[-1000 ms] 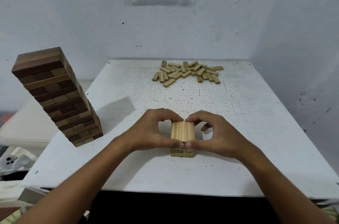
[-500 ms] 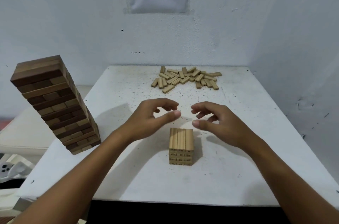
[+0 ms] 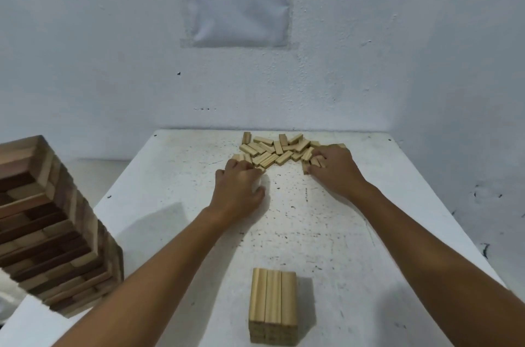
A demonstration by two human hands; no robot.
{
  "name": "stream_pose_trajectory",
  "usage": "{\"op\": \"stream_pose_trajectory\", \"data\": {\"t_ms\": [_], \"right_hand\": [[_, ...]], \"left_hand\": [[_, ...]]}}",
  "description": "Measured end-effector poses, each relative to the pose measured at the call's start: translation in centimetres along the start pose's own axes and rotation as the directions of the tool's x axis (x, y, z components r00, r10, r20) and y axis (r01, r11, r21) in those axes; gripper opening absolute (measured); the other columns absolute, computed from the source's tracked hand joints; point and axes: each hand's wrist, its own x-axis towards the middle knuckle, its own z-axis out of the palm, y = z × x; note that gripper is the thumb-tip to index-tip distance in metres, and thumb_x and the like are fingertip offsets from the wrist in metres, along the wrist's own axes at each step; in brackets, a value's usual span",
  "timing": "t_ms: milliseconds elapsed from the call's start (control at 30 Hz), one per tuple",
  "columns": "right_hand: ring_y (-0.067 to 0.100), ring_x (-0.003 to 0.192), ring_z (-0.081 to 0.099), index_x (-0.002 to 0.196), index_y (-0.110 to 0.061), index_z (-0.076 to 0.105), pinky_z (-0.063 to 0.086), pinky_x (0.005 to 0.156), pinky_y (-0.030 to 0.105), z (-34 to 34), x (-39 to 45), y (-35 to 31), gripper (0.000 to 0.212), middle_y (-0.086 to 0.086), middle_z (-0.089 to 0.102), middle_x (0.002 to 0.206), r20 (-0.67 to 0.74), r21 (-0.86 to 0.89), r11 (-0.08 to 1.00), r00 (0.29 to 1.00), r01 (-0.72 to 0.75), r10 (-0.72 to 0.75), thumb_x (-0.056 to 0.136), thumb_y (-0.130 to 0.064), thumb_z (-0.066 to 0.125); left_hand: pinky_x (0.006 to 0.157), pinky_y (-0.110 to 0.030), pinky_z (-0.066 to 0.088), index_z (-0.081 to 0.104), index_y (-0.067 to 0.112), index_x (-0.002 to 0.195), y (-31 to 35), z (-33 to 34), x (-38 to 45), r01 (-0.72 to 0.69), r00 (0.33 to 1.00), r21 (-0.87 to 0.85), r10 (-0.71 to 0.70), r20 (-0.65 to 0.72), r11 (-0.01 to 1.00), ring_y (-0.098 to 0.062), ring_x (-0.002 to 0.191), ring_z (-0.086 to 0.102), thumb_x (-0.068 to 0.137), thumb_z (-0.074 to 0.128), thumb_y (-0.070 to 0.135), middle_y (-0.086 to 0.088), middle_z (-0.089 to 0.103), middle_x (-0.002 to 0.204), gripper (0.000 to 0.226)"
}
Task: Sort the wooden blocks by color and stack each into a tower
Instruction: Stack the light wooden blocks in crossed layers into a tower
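While both arms stretch far, the hands work at the pile of light blocks (image 3: 279, 150).
Left hand (image 3: 238, 190) curled at the pile's left edge, right hand (image 3: 335, 169) spread over its right; whether either grips a block is unclear. A short light tower (image 3: 273, 305) stands near; a dark tower (image 3: 48, 227) on the left.

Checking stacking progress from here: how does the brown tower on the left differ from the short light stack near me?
The brown tower is many layers tall; the light stack has only a few. The brown tower mixes dark and tan blocks; the light stack is uniformly pale. The brown tower sits at the table's left edge; the light stack stands near the front, about centred. Both show three blocks side by side on top.
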Motion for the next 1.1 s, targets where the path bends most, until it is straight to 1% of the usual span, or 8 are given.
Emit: {"op": "stream_pose_trajectory", "data": {"t_ms": [133, 267, 433, 533, 633, 767, 900, 1100], "right_hand": [[0.032, 0.131, 0.031, 0.14, -0.023, 0.049, 0.033, 0.104, 0.048, 1.3, 2.9, 0.8, 0.069, 0.009, 0.045, 0.138, 0.039, -0.252, 0.964, 0.995, -0.081, 0.094, 0.082, -0.059, 0.063], [0.03, 0.128, 0.032, 0.135, -0.023, 0.053, 0.031, 0.105, 0.048, 2.1, 3.8, 0.9, 0.072, 0.008, 0.044, 0.135, 0.002, -0.333, 0.94, 0.997, -0.077, 0.083, 0.077, -0.066, 0.064], [0.022, 0.1, 0.053, 0.115, -0.017, 0.055, 0.049, 0.084, 0.04, 1.3, 3.3, 0.5, 0.054, 0.002, 0.056, 0.102, 0.012, 0.108, 0.989, 0.995, -0.103, 0.102, 0.069, -0.026, 0.082], [0.02, 0.072, 0.055, 0.115, -0.017, 0.05, 0.048, 0.052, 0.025, 0.5, 3.6, 0.4, 0.047, 0.009, 0.057, 0.096, 0.019, 0.491, 0.862, 0.991, -0.125, 0.133, 0.077, 0.004, 0.068], [0.018, 0.056, 0.052, 0.115, -0.02, 0.052, 0.041, 0.044, 0.025, 0.1, 4.5, 0.3, 0.042, 0.012, 0.056, 0.086, 0.109, 0.647, 0.735, 0.979, -0.201, 0.172, 0.085, 0.009, 0.054], [0.013, 0.058, 0.046, 0.113, -0.02, 0.056, 0.038, 0.052, 0.024, 0.0, 5.8, -0.3, 0.029, 0.003, 0.054, 0.083, 0.144, 0.4, 0.896, 0.978, -0.194, 0.148, 0.087, -0.01, 0.061], [0.024, 0.104, 0.057, 0.134, -0.019, 0.05, 0.042, 0.079, 0.031, 0.6, 6.9, -0.8, 0.065, 0.006, 0.06, 0.122, 0.128, -0.182, 0.976, 0.982, -0.116, 0.141, 0.08, -0.047, 0.073], [0.02, 0.088, 0.055, 0.109, -0.013, 0.058, 0.036, 0.061, 0.028, 0.7, 7.1, -1.9, 0.053, 0.001, 0.059, 0.096, 0.123, -0.156, 0.975, 0.977, -0.157, 0.177, 0.073, -0.046, 0.079]], "left_hand": [[0.078, -0.038, 0.036, 0.071, 0.02, 0.102, -0.3, 2.2, 0.2, 0.032, 0.991, 0.104, -0.018, -0.133, 0.994, -0.023, 0.099, 0.049, 0.081, 0.05, 0.023, -0.002, 0.06, 0.104, 0.029], [0.073, -0.036, 0.036, 0.071, 0.018, 0.08, -0.9, 2.9, 0.2, 0.017, 0.977, -0.016, -0.02, -0.214, 1.0, -0.019, 0.083, 0.051, 0.085, 0.058, 0.019, 0.001, 0.057, 0.086, 0.015], [0.064, -0.018, 0.04, 0.076, 0.011, 0.084, -1.0, 2.0, -0.1, -0.009, 0.987, -0.277, -0.037, -0.159, 0.961, -0.007, 0.07, 0.051, 0.082, 0.07, 0.015, 0.005, 0.055, 0.08, 0.007], [0.063, -0.011, 0.036, 0.075, 0.007, 0.089, -1.1, 1.8, -0.2, 0.021, 0.988, -0.353, -0.073, -0.134, 0.936, -0.003, 0.077, 0.053, 0.079, 0.072, 0.01, 0.006, 0.057, 0.086, 0.01], [0.066, -0.009, 0.039, 0.075, 0.007, 0.091, -1.1, 1.7, -0.5, 0.032, 0.988, -0.389, -0.087, -0.126, 0.921, -0.002, 0.083, 0.057, 0.077, 0.074, 0.008, 0.005, 0.063, 0.093, 0.014], [0.076, -0.006, 0.04, 0.076, 0.008, 0.092, -1.1, 1.8, -0.5, 0.045, 0.986, -0.411, -0.107, -0.129, 0.911, -0.007, 0.098, 0.061, 0.076, 0.076, 0.01, 0.001, 0.067, 0.115, 0.016], [0.067, -0.004, 0.045, 0.072, 0.006, 0.111, -0.8, 1.4, -0.7, 0.071, 0.988, -0.489, -0.13, -0.087, 0.87, 0.003, 0.079, 0.061, 0.074, 0.074, 0.013, 0.008, 0.069, 0.103, 0.037], [0.072, 0.001, 0.04, 0.067, 0.006, 0.122, -1.3, 0.8, -0.9, 0.095, 0.995, -0.503, -0.102, 0.014, 0.859, 0.003, 0.09, 0.062, 0.074, 0.068, 0.009, 0.006, 0.066, 0.111, 0.048]]}}
